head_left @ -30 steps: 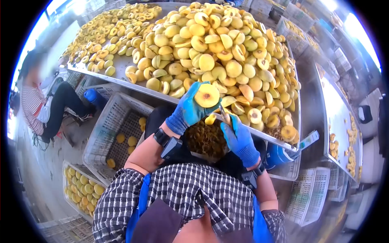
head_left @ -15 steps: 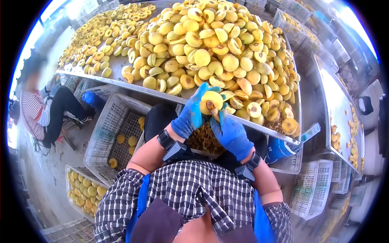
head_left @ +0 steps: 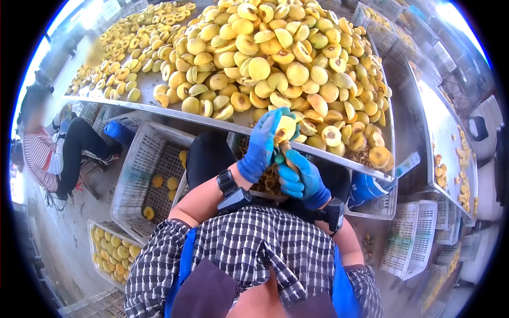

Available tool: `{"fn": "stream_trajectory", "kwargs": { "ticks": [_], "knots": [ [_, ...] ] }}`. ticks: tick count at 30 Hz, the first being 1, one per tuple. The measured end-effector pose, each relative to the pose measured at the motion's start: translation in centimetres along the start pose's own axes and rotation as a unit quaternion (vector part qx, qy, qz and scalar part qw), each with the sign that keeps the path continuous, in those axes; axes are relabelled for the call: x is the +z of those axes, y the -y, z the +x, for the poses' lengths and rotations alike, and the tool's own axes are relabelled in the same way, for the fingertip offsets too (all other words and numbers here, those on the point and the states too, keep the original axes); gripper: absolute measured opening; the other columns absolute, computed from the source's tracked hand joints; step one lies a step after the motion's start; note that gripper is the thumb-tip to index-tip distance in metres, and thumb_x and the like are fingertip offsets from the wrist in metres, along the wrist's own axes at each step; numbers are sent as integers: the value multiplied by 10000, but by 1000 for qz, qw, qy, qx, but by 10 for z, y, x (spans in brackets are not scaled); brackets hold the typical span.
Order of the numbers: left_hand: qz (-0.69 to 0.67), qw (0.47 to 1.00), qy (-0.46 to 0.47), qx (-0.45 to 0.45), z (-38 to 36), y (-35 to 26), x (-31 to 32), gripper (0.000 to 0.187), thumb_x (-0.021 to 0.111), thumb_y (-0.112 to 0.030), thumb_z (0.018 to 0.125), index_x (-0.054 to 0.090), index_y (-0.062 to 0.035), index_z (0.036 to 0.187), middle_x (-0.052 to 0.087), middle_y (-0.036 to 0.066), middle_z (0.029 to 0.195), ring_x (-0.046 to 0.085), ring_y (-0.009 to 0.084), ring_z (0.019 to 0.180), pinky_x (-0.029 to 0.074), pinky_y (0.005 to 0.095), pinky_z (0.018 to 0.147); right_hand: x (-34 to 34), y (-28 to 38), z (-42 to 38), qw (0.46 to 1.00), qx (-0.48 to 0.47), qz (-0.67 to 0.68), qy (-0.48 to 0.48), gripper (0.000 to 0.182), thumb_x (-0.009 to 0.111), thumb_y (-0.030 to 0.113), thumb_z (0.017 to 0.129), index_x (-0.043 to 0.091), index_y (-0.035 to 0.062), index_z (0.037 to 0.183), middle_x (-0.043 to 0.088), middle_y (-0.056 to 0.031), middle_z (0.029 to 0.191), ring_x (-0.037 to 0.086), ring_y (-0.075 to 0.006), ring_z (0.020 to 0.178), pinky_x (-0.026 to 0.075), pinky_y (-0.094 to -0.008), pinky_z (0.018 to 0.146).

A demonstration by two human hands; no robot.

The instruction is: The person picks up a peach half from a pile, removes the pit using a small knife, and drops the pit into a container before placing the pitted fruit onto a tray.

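My left hand point(head_left: 260, 148), in a blue glove, is closed around a yellow peach half point(head_left: 286, 127) just off the front edge of the metal table. Its fingers wrap the far side of the fruit. My right hand point(head_left: 302, 180), gloved in blue too, grips a small pitting tool with a wooden-looking handle point(head_left: 289, 156). The tool points up at the peach, and its tip is hidden against the flesh. Beyond both hands rises a big heap of peach halves point(head_left: 275, 66), some with brown pit cavities showing. Brown scraps point(head_left: 265, 183) lie in a container below my hands.
The table's metal rim point(head_left: 175, 116) runs in front of me. At my left stand a crate point(head_left: 124, 185) with a few peach halves and a fuller one point(head_left: 112, 253). A blue container point(head_left: 365, 188) and white crate point(head_left: 409, 241) are on the right. Another person point(head_left: 40, 146) sits far left.
The peach half has turned and tilted in my left hand, its cavity less visible now. My right hand has dropped slightly, showing more of the tool's handle. The view has shifted a little.
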State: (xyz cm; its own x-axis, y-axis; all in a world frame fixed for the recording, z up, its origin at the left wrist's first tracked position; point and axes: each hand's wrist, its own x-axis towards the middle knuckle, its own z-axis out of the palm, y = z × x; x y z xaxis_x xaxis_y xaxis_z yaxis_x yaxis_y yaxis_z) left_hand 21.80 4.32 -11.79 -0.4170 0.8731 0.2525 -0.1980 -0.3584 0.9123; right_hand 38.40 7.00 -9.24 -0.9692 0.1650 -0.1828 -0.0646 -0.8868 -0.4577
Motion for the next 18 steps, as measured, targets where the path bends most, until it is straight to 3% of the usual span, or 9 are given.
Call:
{"fn": "stream_trajectory", "kwargs": {
  "ticks": [4,6,9,12,14,15,16,17,18],
  "knots": [
    [-238,963,-81,-95,2,1,1,265,606,-183,1022,626,0,1213,700,94,1085,693,196,953,623,358,783,5,-5,-19,989,4,-120,-88,336,465,365,1080,555,45,1133,406,16,611,337,-81,386,282,-235,348],
    [10,993,-89,73,2,6,-15,291,621,-213,1016,627,-7,1222,700,81,1088,694,202,963,618,362,813,10,-5,-30,975,16,-189,-118,332,465,348,1082,554,37,1157,425,9,613,350,-88,388,291,-242,351],
    [-250,959,-95,-89,-6,-35,-39,318,623,-219,1015,619,-8,1253,697,76,1123,690,182,986,603,347,841,-72,-24,-33,808,-83,-552,-188,268,539,318,1052,567,71,1154,472,15,636,433,-91,449,337,-228,404],
    [136,966,-165,148,-21,-51,-104,290,601,-204,1031,646,-2,1234,689,68,1133,686,155,983,569,306,902,-70,-26,-39,795,-17,-557,-239,212,583,285,1027,571,100,1130,482,37,649,462,-67,492,356,-221,438],
    [140,958,-237,75,-40,-76,-157,341,683,-259,970,668,-24,1216,683,112,1170,676,233,1048,541,373,952,-39,-14,-42,831,60,-479,-277,186,598,266,1017,569,110,1114,489,48,659,470,-54,509,363,-222,448],
    [476,831,-248,144,-52,-90,-190,413,724,-310,917,667,-47,1230,671,143,1202,645,292,1107,500,440,991,-29,-9,-42,833,70,-466,-291,177,600,259,1016,567,111,1107,493,52,664,469,-49,512,365,-226,448],
    [748,594,-225,190,-60,-99,-218,488,764,-361,865,666,-70,1244,659,175,1234,614,351,1166,460,506,1031,-21,-6,-41,834,81,-451,-307,168,601,252,1014,564,112,1101,497,56,670,468,-44,514,366,-229,448],
    [815,490,-288,118,-64,-101,-230,603,777,-453,794,654,-112,1275,627,225,1280,529,439,1252,353,593,1080,-15,-3,-39,832,95,-450,-311,194,614,266,1007,562,102,1097,516,47,678,478,-51,517,370,-234,452],
    [832,453,-306,97,-57,-108,-238,571,751,-447,837,642,-121,1293,638,216,1281,572,380,1232,371,521,1085,-17,-5,-35,826,90,-472,-296,188,598,269,1013,562,106,1099,502,49,666,462,-47,502,362,-222,444]
  ]
}}
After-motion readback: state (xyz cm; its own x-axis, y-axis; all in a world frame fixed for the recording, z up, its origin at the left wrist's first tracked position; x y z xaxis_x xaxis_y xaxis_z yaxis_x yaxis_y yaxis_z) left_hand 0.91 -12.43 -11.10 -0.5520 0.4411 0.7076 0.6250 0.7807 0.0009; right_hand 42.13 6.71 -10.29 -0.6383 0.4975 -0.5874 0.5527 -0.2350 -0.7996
